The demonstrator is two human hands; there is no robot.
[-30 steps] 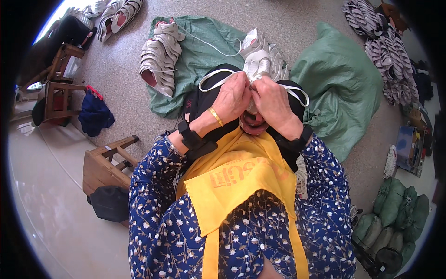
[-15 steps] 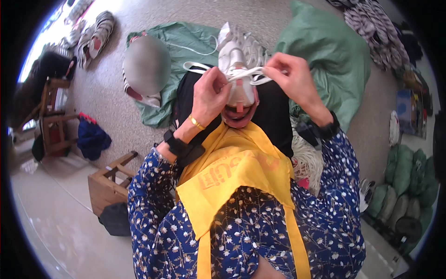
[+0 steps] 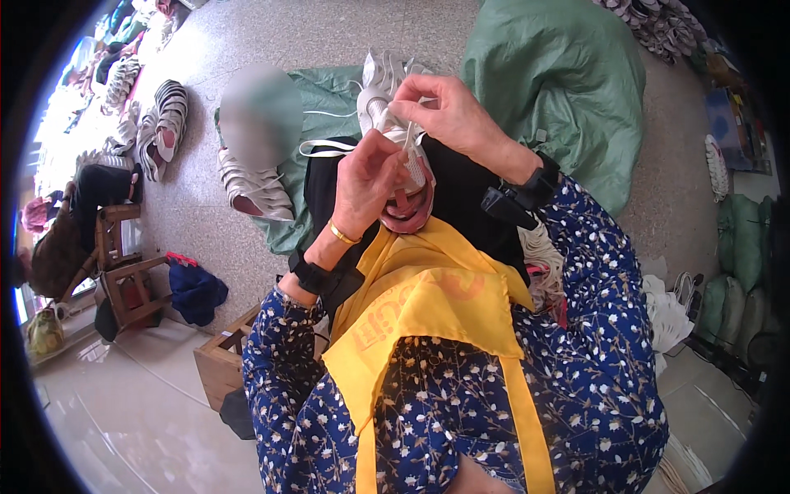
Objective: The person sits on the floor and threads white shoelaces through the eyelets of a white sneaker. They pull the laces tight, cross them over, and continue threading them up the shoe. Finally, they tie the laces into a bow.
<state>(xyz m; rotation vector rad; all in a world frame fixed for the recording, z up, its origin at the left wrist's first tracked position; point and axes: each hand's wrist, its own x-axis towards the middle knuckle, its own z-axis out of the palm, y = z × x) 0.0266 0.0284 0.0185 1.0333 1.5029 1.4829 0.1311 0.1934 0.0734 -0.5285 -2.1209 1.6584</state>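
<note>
A white shoe (image 3: 409, 216) with a pink lining rests between my black-clad legs, its heel opening toward me. My left hand (image 3: 362, 185) is closed in a pinch on the white shoelace (image 3: 326, 148), just above the shoe's tongue; a loop of lace sticks out to its left. Higher and to the right, my right hand (image 3: 461, 119) pinches another part of the lace over the front of the shoe. The fingers partly hide the lace between them. More white shoes (image 3: 380, 72) stand just beyond, on a green woven sheet (image 3: 325, 99).
A full green sack (image 3: 559, 107) lies at the right. Stacked white shoes (image 3: 257, 193) sit at the left on the sheet, and others (image 3: 167, 123) on the floor. White laces (image 3: 539, 255) hang by my right thigh. A wooden stool (image 3: 220, 370) stands at lower left.
My right hand has moved left and in over the shoe, closer to my left hand. My left hand has come slightly lower. The wide lace loops between the hands are smaller now.
</note>
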